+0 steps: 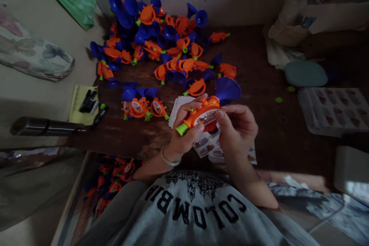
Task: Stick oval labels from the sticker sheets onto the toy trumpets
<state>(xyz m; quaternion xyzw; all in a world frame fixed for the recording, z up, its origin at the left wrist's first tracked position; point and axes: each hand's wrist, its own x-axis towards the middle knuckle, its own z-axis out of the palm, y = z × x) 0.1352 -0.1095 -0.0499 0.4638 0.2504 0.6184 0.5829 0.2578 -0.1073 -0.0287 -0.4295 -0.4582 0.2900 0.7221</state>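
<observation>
Gripping the horn (206, 113) by its body, the left hand (184, 136) curls shut; the right hand (238, 127) pinches its face, perhaps pressing a sticker. Judged light, stiff plastic.

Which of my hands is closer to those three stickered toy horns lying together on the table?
Left. The left hand holds the toy horn by its mouthpiece end, just right of the three stickered horns; the right hand touches its front, farther right.
</observation>
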